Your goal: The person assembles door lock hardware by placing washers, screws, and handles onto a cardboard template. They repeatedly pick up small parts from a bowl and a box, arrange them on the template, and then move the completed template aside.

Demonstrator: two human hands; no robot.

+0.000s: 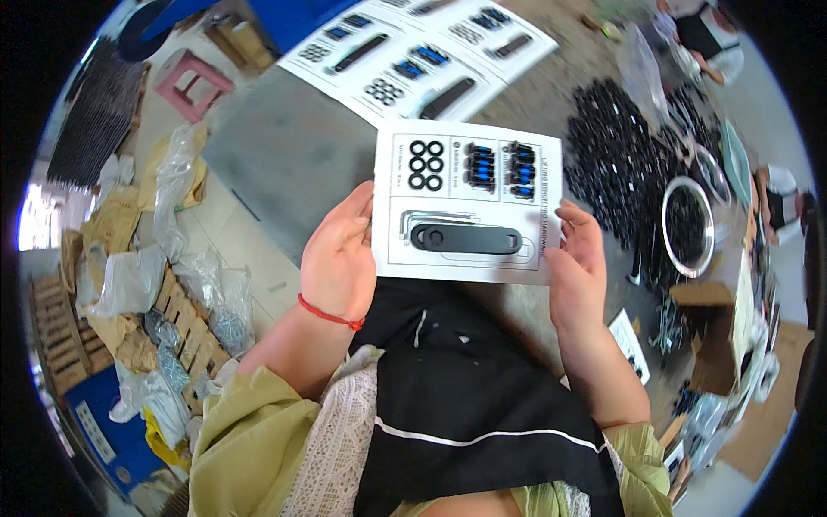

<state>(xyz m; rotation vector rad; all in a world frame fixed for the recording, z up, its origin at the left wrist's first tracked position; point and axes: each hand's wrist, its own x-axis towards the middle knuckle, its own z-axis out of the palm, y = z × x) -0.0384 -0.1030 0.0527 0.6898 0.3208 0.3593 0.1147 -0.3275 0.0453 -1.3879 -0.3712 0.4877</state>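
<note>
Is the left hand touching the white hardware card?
Touching. The head view shows the left hand gripping the white hardware card at its left edge, thumb overlapping it.

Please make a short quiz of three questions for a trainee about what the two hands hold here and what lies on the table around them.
1. True or false: both hands hold the same blister card.
2. Which hand has a red string at the wrist?
A. left hand
B. right hand
C. neither
3. Fill in: the heap of small black parts lies on the table to the person's ____ of the card.

Key
1. True. Each hand grips one side edge; the card carries six black rings, blue-and-black parts, a hex key and a flat black bar.
2. A. The red string is on the left wrist.
3. Right, next to a round metal bowl.
</note>
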